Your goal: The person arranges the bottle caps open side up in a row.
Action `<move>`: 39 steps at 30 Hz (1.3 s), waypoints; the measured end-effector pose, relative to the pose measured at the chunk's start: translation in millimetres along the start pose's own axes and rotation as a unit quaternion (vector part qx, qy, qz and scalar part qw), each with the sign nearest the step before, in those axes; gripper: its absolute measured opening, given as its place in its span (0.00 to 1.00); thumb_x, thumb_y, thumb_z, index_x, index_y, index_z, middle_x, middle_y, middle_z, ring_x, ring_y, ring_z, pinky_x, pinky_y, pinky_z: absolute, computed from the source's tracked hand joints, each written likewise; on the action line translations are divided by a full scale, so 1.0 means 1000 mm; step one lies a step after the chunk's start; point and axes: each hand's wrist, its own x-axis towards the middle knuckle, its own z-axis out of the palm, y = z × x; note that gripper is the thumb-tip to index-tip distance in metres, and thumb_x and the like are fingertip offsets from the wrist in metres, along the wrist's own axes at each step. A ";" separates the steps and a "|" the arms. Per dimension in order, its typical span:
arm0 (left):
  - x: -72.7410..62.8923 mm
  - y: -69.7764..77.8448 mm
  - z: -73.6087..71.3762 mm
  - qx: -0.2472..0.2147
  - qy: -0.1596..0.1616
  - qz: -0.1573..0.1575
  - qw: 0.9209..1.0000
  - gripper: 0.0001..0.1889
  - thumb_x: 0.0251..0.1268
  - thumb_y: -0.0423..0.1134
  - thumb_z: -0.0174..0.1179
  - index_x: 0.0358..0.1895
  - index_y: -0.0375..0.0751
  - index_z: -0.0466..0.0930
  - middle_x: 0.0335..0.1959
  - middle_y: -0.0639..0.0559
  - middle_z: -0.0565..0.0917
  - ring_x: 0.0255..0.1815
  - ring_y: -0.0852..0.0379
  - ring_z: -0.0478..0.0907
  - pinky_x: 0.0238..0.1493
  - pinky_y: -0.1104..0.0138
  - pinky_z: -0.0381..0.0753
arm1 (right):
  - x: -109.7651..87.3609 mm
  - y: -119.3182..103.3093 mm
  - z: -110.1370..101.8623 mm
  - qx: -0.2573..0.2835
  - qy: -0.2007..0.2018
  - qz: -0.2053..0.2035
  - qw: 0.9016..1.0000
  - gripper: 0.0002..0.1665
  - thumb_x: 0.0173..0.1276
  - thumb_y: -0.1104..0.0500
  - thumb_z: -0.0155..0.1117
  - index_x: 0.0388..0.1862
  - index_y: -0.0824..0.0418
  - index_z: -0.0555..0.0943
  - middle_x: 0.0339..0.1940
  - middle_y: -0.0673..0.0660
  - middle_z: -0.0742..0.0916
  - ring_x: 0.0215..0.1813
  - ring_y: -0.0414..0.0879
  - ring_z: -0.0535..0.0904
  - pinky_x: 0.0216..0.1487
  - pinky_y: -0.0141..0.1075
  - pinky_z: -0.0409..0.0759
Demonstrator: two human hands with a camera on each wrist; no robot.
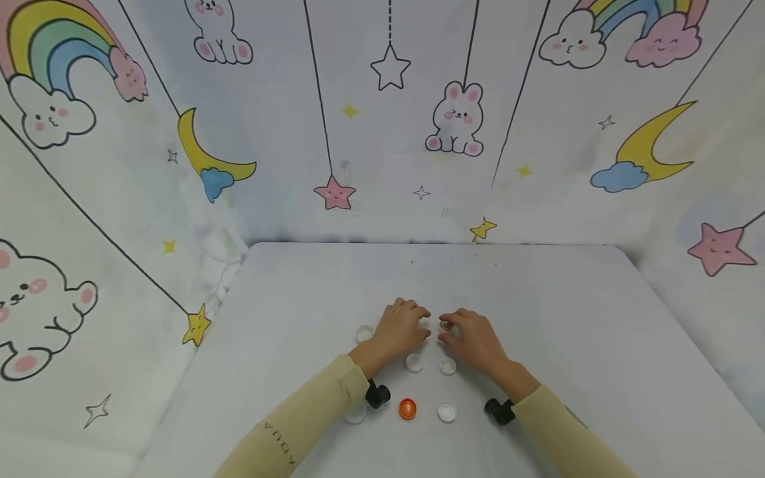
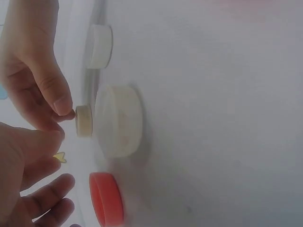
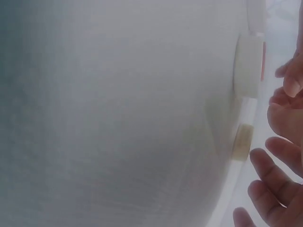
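My right hand (image 1: 475, 337) hovers with thumb and fingers parted around a small tan round cap (image 1: 445, 325). In the left wrist view, a right fingertip comes close to that tan cap (image 2: 84, 121); contact cannot be told. Facing it, my left hand (image 1: 399, 328) has its fingers spread and nothing visible in them. Just below the hands sit two white caps, one on the left (image 1: 414, 362) and one on the right (image 1: 447, 366). A red cap (image 2: 106, 198) stands near the left fingers in the left wrist view.
Nearer me lie an orange cap (image 1: 408, 408) and a white lid (image 1: 446, 413). A pale lid (image 1: 355, 416) is partly covered by the left sleeve, and a clear ring-like lid (image 1: 364, 333) sits beside the left wrist. Patterned cloth surrounds the white table (image 1: 568, 299).
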 end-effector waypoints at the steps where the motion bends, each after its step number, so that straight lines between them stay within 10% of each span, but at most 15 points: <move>1: 0.001 0.001 0.000 -0.001 -0.002 -0.002 1.000 0.16 0.63 0.47 0.65 0.53 0.50 0.82 0.48 0.54 0.82 0.52 0.53 0.74 0.51 0.59 0.72 | -0.001 0.000 0.000 0.002 0.002 -0.002 1.000 0.19 0.54 0.57 0.78 0.46 0.58 0.86 0.33 0.50 0.85 0.35 0.46 0.80 0.39 0.43 0.78; 30: 0.015 0.015 0.018 0.055 -0.056 -0.019 0.997 0.22 0.62 0.51 0.66 0.56 0.45 0.82 0.47 0.50 0.78 0.49 0.52 0.72 0.48 0.58 0.72 | 0.002 0.007 0.002 -0.035 -0.064 0.097 0.993 0.21 0.58 0.56 0.75 0.49 0.62 0.84 0.32 0.53 0.83 0.33 0.46 0.79 0.36 0.45 0.76; 39: 0.014 0.022 0.018 0.092 -0.029 -0.026 0.995 0.19 0.61 0.51 0.66 0.53 0.49 0.83 0.42 0.51 0.78 0.45 0.53 0.72 0.46 0.60 0.72 | 0.004 0.002 0.002 -0.033 -0.071 0.107 0.991 0.19 0.59 0.56 0.74 0.48 0.62 0.85 0.35 0.56 0.85 0.36 0.50 0.82 0.38 0.46 0.78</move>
